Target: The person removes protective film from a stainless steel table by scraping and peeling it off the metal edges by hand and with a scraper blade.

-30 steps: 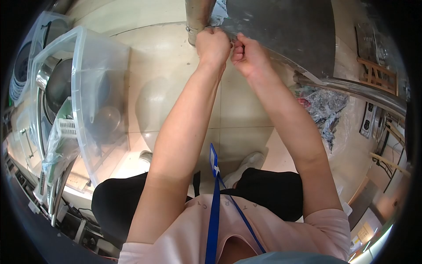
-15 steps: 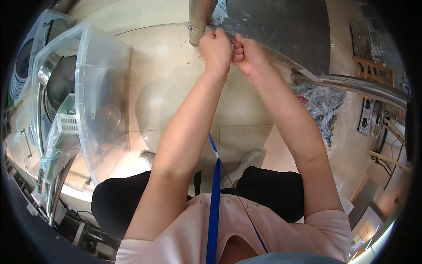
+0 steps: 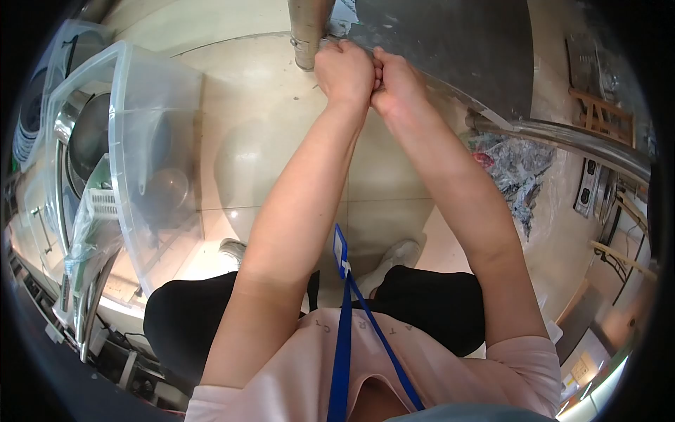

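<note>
Working just right of the metal leg [image 3: 304,42], your left hand [image 3: 344,76] touches your right hand [image 3: 402,83] at the dark panel's [image 3: 453,49] near edge; I can't tell whether either grips anything. A pale scrap [image 3: 342,17] seems left at its corner; rightward it looks dull, scuffed, mostly bare.

Interior, storage or work area, possibly kitchen-related; exact type uncertain. Floor: large pale glossy tiles [image 3: 274,165]. Left: translucent plastic bin [image 3: 117,116], containing dark round pan [image 3: 91,137] and shiny metal vessel [image 3: 67,118]; further cookware or tableware, partly obscured. Upper centre: metal post [image 3: 307,35], scuffed dark panel [image 3: 457,53]. Right: metal tube [image 3: 583,141], crumpled clear plastic [image 3: 524,165], slatted wooden rack [image 3: 601,117]. Lighting: bright, artificial-looking.
</note>
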`<state>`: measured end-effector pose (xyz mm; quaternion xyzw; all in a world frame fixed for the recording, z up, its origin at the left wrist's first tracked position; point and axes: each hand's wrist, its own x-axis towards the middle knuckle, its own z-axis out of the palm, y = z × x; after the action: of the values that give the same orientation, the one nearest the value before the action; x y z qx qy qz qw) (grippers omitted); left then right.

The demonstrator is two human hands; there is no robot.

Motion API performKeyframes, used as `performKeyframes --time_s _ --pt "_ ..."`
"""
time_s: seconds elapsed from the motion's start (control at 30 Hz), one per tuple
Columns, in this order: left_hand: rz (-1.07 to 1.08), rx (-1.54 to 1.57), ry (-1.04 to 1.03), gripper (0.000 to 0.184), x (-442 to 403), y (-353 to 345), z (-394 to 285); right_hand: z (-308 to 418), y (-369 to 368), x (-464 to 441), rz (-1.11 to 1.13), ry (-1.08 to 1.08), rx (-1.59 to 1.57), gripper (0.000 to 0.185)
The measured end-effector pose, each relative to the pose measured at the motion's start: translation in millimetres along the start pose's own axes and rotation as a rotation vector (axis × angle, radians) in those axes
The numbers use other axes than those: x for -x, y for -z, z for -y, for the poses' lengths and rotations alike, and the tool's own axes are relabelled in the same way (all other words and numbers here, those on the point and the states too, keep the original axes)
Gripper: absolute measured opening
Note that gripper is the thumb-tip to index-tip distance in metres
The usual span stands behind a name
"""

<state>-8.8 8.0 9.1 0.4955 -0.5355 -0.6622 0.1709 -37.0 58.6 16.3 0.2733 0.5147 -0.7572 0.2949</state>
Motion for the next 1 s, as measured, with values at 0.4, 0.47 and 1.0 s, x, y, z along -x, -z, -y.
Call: performKeyframes --time_s 0.4,0.47,1.0 --pt "0.121 0.087 0.063 0.025 -0.3 10.0 -11.4 -9.0 -0.4 2.1 0.046 -0.011 -0.147 0.009" --pt "0.097 0.116 0.098 0.024 -4.2 7.2 -10.6 -7.6 -5.7 6.6 0.012 0.029 -0.145 0.009" --pt "-0.059 -0.321 -0.745 0.019 22.6 -2.8 22.7 77.3 53.2 -27.1 0.172 0.509 0.478 0.02"
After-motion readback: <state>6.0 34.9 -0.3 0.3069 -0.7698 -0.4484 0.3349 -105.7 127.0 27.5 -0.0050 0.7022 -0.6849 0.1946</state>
